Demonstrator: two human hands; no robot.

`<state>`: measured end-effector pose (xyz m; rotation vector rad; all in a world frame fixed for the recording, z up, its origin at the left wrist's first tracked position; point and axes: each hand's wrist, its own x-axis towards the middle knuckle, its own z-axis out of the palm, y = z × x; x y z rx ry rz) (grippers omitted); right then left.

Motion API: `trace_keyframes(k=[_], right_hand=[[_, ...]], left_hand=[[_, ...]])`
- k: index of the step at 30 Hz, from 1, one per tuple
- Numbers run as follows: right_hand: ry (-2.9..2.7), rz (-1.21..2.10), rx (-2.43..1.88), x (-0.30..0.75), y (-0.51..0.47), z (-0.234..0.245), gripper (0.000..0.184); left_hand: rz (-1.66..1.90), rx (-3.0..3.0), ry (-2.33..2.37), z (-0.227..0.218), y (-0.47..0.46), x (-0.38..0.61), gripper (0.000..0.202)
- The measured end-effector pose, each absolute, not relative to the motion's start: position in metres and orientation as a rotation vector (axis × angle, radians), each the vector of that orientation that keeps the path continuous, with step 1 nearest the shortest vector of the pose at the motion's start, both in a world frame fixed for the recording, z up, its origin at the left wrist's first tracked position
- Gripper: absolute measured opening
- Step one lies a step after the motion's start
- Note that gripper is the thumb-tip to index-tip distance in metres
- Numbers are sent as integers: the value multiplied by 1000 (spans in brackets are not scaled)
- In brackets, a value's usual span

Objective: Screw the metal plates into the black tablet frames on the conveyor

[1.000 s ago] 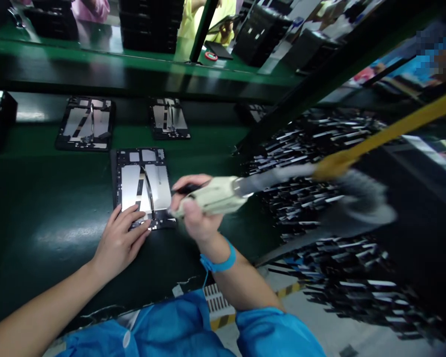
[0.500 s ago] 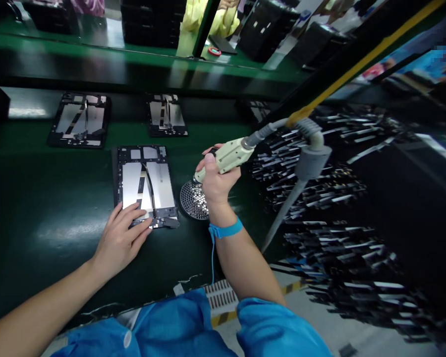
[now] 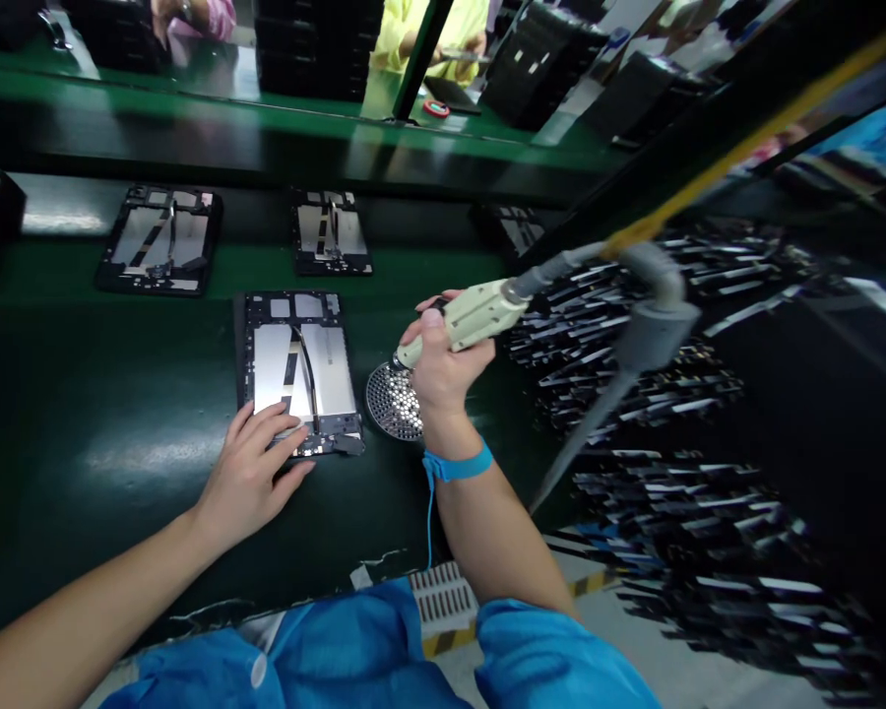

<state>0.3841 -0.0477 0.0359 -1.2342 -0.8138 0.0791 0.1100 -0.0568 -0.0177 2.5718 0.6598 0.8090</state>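
An opened tablet (image 3: 332, 369) with bare metal plates and a dark ribbon cable lies on the green bench. My left hand (image 3: 255, 463) rests over its lower left edge, fingers stretched across the bottom strip and thumb spread below the edge. Wrapped in my right hand (image 3: 443, 369) is a pale electric screwdriver (image 3: 483, 313), whose cable runs off to the upper right. Its tip points down and left at the far edge of a round perforated metal dish (image 3: 391, 402). Whether the tip touches the dish I cannot tell. A blue strap circles my right wrist.
Two more opened tablets, one at the left (image 3: 158, 241) and one in the middle (image 3: 332, 233), lie behind. Racks of upright dark panels (image 3: 635, 364) crowd the right side. A thick grey cable (image 3: 591, 428) hangs nearby. People in pink and yellow sleeves sit across the bench.
The view has shifted slightly, so the tablet, dish and both hands appear a little further right. My left thumb has spread away from the fingers. The screwdriver stays at the dish.
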Motion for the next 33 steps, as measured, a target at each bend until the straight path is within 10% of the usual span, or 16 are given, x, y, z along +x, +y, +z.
trace_keyframes(k=[10,28,33], right_hand=[[-1093,632,-970,280,-97,56,31],[-1198,696,-938,274,-97,30,37],[-1224,697,-902,274,-95,28,37]], left_hand=[[760,2466,668,-20,-55,112,38],[829,2342,589,-11,-50,107,31],[857,2094,1200,0,-22,99,25]])
